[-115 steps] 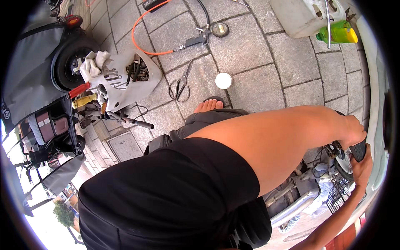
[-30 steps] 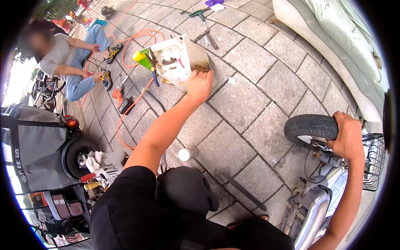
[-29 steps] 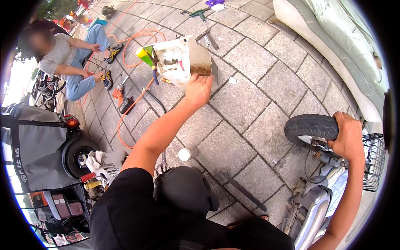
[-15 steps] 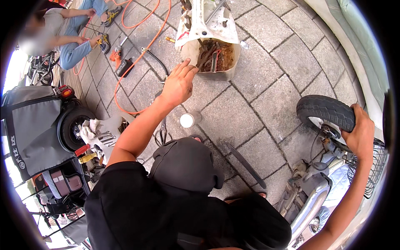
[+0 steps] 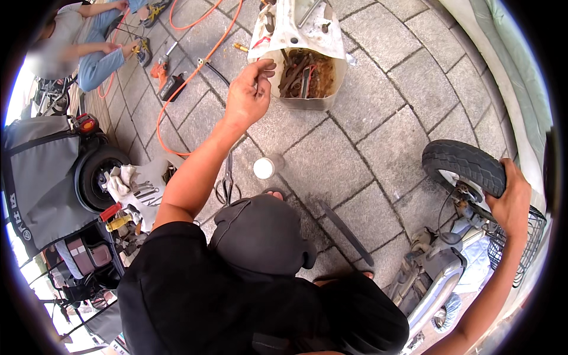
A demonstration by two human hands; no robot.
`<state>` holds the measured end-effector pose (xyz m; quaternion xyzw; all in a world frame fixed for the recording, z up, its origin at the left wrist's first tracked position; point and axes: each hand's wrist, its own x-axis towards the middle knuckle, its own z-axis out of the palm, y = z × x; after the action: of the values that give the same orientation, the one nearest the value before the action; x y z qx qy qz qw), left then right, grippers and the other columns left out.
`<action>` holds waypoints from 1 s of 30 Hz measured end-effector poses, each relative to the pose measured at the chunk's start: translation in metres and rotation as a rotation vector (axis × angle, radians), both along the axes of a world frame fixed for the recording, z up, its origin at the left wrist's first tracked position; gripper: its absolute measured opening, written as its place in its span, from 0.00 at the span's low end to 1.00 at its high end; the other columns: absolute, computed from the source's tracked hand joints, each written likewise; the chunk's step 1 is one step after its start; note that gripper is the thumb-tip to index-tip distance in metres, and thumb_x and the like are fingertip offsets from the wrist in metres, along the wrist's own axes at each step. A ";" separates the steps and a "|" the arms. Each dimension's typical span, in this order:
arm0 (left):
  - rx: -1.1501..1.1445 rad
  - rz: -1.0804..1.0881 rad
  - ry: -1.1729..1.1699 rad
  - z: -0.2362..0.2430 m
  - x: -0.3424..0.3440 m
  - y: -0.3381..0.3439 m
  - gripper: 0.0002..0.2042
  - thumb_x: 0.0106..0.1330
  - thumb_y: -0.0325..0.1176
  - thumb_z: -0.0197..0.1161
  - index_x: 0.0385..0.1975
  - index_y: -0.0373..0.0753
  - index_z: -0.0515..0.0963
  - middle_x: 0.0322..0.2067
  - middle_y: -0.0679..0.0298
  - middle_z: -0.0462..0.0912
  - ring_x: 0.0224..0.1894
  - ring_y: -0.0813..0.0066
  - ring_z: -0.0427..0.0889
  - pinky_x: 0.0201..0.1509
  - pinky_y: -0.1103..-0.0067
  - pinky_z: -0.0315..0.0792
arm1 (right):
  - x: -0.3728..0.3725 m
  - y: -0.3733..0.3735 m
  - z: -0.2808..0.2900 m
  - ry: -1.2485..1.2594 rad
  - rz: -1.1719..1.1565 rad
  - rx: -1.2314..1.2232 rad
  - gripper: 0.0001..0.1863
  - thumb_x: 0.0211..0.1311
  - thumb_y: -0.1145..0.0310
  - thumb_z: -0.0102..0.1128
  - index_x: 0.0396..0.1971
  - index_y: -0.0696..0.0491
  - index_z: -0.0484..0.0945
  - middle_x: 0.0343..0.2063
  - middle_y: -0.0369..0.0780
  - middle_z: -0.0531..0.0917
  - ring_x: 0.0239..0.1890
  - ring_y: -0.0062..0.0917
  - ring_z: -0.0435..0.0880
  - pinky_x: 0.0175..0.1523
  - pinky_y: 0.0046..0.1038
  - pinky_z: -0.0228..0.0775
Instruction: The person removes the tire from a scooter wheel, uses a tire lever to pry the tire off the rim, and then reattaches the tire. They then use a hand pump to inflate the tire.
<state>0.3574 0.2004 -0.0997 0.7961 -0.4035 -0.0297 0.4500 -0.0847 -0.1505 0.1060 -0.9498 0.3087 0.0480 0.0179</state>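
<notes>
My left hand point(image 5: 248, 94) is raised at the left side of a cut-open white plastic container point(image 5: 307, 38), fingers loosely bent and apart, with nothing visible in them. The container's lower compartment holds several rusty tools point(image 5: 299, 76), and more metal pieces lie on its top. My right hand point(image 5: 507, 198) grips the black tyre point(image 5: 455, 155) of a small wheel on a two-wheeler point(image 5: 435, 278) lying at my right. Between my hands, a white cylindrical tub point(image 5: 264, 167) stands on the paving, with large scissors point(image 5: 228, 188) left of it and a flat dark bar point(image 5: 346, 232) below right.
A seated person point(image 5: 100, 62) is at upper left, near an orange drill point(image 5: 160, 74) and orange hose point(image 5: 195, 74). A covered vehicle point(image 5: 44, 183) and another tool holder point(image 5: 142, 186) stand at left. A pale green padded object point(image 5: 523, 71) borders the right.
My left hand has let go of the container's lip and moved left. The container now shows its open compartment. My right hand keeps the tyre. Earlier, my leg filled the middle of the view.
</notes>
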 end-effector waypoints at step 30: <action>-0.347 0.761 0.620 -0.081 -0.015 0.204 0.20 0.72 0.27 0.66 0.61 0.32 0.73 0.48 0.55 0.87 0.42 0.65 0.91 0.41 0.74 0.82 | -0.016 -0.025 -0.017 0.181 -0.088 -0.155 0.34 0.57 0.70 0.73 0.66 0.52 0.75 0.45 0.55 0.87 0.50 0.54 0.87 0.56 0.42 0.78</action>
<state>0.3427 0.4041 -0.1812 0.7540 0.0675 -0.0311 0.6527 -0.1008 -0.1758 0.0886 -0.9257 0.3532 0.1087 -0.0813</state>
